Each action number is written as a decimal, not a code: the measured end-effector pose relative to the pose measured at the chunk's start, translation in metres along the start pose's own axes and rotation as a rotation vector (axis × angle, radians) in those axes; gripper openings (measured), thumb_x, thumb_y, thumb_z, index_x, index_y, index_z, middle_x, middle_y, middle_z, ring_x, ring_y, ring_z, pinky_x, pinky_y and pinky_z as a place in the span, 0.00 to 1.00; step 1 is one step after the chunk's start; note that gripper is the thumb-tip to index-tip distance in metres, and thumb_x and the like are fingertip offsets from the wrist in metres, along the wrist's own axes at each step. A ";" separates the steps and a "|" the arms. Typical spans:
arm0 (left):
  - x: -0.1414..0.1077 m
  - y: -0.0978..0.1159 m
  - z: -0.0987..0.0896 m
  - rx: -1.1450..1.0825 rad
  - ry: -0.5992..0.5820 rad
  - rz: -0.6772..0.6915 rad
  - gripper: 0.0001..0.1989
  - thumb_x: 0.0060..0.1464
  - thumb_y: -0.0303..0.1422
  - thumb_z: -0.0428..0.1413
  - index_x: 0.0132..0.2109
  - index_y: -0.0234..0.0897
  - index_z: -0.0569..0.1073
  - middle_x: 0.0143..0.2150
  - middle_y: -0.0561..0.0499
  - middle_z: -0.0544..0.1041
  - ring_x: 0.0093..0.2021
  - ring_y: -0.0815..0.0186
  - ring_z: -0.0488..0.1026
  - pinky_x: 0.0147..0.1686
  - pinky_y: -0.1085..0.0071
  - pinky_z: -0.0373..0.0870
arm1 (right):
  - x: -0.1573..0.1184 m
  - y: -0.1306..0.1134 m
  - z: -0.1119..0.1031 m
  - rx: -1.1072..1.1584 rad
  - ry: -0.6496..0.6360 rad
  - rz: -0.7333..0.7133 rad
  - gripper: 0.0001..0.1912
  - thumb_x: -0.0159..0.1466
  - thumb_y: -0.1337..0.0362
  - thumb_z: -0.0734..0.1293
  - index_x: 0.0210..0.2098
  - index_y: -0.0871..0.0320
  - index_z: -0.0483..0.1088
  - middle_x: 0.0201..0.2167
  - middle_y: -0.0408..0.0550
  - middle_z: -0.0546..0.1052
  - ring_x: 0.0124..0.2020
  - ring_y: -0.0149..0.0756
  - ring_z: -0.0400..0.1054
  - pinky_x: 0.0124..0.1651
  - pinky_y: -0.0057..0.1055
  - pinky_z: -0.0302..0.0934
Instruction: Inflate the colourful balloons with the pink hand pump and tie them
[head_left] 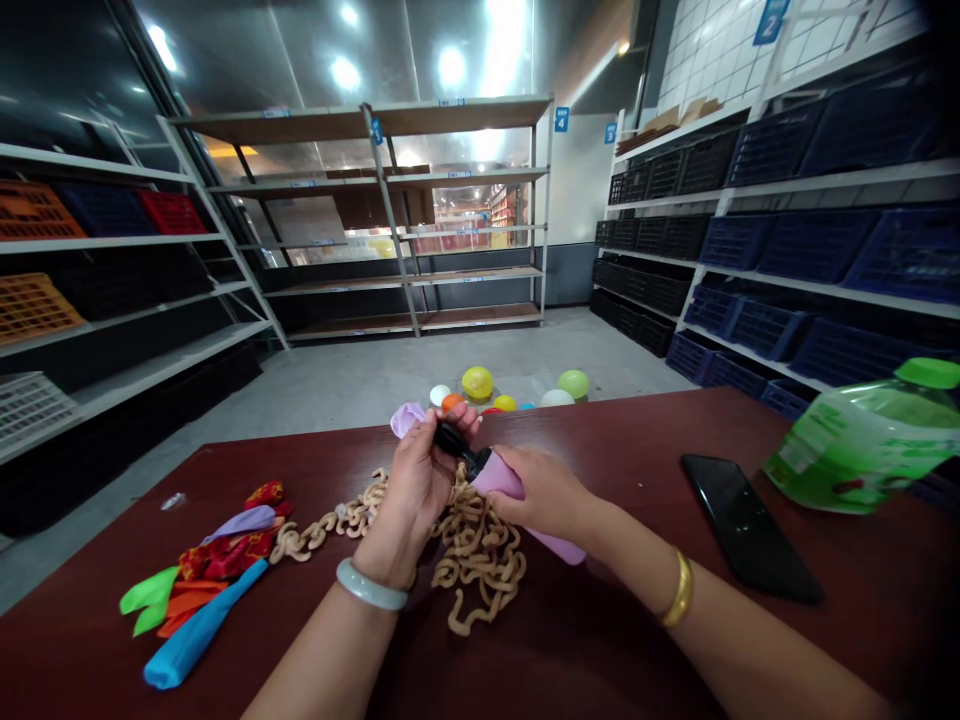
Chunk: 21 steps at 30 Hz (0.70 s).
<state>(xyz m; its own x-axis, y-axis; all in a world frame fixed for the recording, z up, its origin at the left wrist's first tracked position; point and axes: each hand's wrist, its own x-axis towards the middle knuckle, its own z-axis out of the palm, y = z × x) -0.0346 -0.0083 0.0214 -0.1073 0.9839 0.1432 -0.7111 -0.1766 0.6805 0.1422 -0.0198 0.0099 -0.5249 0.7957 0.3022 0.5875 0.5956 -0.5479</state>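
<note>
A pink balloon pump (499, 474) with a black nozzle end (451, 440) is held above the table between my hands. My left hand (418, 470) is closed round the black end, and a limp lavender balloon (407, 419) sticks out beyond its fingers. Wrapped round the pink barrel is my right hand (541, 487). Under both hands lies a heap of tan curled pieces (487, 560), trailing left. Beside that trail rest flat balloons: a blue balloon (206, 625), a green balloon (150, 597), orange balloons (189, 605) and red patterned balloons (236, 552).
A black phone (750, 525) and a green-capped pouch (862, 445) are at the right of the dark red table (337, 650). Inflated balloons, including a yellow balloon (478, 382), rest on the floor beyond. Shelves with crates (757, 325) flank the room.
</note>
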 end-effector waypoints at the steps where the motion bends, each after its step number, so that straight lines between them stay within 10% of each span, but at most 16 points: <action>1: -0.001 0.001 0.001 -0.032 -0.025 -0.006 0.07 0.57 0.34 0.63 0.36 0.35 0.73 0.38 0.48 0.77 0.39 0.65 0.77 0.48 0.63 0.75 | 0.000 0.000 0.001 0.020 0.004 -0.004 0.20 0.61 0.58 0.68 0.52 0.57 0.71 0.46 0.52 0.79 0.45 0.46 0.72 0.46 0.36 0.62; 9: 0.009 0.026 -0.015 -0.111 -0.126 0.123 0.08 0.58 0.31 0.62 0.34 0.36 0.70 0.33 0.52 0.68 0.35 0.68 0.69 0.38 0.70 0.73 | -0.003 0.000 0.006 0.025 -0.020 0.063 0.41 0.61 0.49 0.70 0.68 0.56 0.56 0.63 0.58 0.70 0.58 0.54 0.68 0.55 0.44 0.61; 21: 0.037 0.085 -0.060 -0.158 0.106 0.389 0.10 0.64 0.32 0.55 0.33 0.37 0.68 0.28 0.55 0.68 0.29 0.71 0.69 0.33 0.74 0.70 | 0.007 0.038 -0.013 -0.105 -0.119 -0.018 0.33 0.62 0.48 0.69 0.64 0.50 0.65 0.58 0.51 0.75 0.54 0.53 0.71 0.54 0.46 0.63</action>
<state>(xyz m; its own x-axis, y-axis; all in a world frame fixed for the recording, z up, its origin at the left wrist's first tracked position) -0.1409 0.0153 0.0413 -0.4533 0.8438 0.2872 -0.7001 -0.5365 0.4712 0.1682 0.0100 0.0013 -0.6013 0.7700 0.2134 0.6350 0.6226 -0.4572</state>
